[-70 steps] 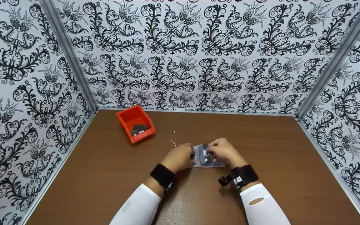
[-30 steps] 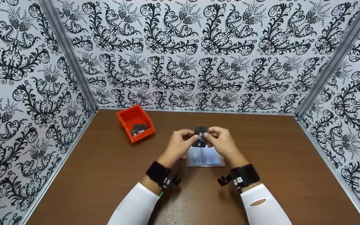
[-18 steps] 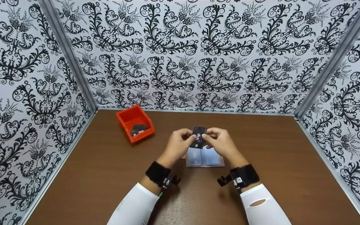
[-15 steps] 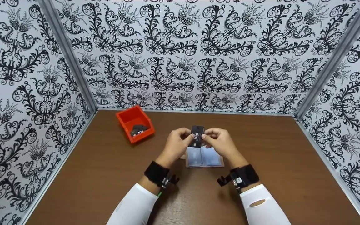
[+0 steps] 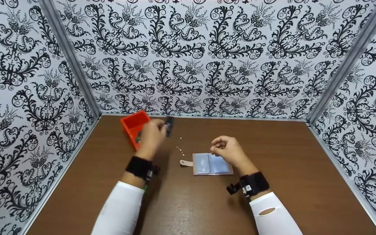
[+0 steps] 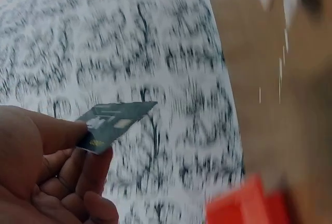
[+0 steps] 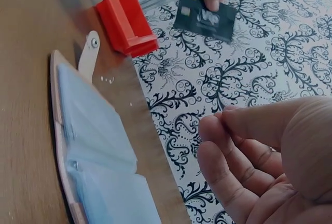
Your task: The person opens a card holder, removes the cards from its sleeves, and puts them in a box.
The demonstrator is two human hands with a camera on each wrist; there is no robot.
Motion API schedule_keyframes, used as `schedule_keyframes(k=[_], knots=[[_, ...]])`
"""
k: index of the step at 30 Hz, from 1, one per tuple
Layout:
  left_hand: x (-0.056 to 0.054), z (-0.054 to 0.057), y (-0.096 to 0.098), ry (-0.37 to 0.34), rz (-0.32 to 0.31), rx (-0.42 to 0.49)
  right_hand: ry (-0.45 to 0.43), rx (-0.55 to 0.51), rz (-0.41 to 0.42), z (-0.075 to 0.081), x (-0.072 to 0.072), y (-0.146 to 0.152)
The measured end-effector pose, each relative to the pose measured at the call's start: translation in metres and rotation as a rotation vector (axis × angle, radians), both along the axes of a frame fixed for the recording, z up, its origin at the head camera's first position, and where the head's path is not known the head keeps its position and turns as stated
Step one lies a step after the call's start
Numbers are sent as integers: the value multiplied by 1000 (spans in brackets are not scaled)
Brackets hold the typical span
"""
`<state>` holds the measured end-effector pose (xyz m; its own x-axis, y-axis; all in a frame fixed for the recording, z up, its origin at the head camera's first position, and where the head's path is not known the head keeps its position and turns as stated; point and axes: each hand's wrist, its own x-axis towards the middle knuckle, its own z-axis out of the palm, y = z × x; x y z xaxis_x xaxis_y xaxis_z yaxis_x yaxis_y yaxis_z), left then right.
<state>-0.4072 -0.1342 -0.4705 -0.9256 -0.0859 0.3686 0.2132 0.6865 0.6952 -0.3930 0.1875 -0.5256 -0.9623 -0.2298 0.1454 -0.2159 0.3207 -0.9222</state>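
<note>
A black bank card [image 5: 169,125] with white lettering is pinched between the thumb and fingers of my left hand [image 5: 151,135], raised beside the red bin. Its chip shows on the card [image 6: 111,125] in the left wrist view. My right hand [image 5: 228,150] hovers over the upper right of the card holder [image 5: 211,164], fingers loosely curled and nothing in them. The holder lies spread on the table, its clear plastic sleeves [image 7: 98,115] facing up. Inside the red bin [image 5: 135,121], dark cards are mostly hidden behind my left hand.
The holder's snap strap [image 5: 186,163] sticks out to its left. Several tiny pale bits [image 5: 180,150] lie on the brown table [image 5: 188,205] between bin and holder. Patterned walls [image 5: 188,58] enclose the table at the back and both sides.
Both hands held the card above the holder. The right hand has released it, staying near its place, while the left hand has carried it left and up towards the red bin.
</note>
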Motion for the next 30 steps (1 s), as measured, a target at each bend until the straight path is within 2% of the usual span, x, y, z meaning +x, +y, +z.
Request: schedule_keyframes(k=[4, 7, 12, 17, 23, 30], knots=[[-13, 11, -31, -28, 102, -182, 10, 26, 5, 0, 0, 3], [-23, 15, -49, -61, 153, -328, 9, 42, -7, -1, 1, 3], [-36, 10, -67, -109, 173, -504, 1, 61, -20, -3, 3, 3], [-42, 9, -68, -132, 140, -563, 3, 77, -31, -3, 4, 3], [-49, 10, -64, -209, 116, -638, 0, 78, -30, -2, 4, 2], [-55, 4, -60, -233, 72, -692, 26, 103, -10, -2, 4, -1]])
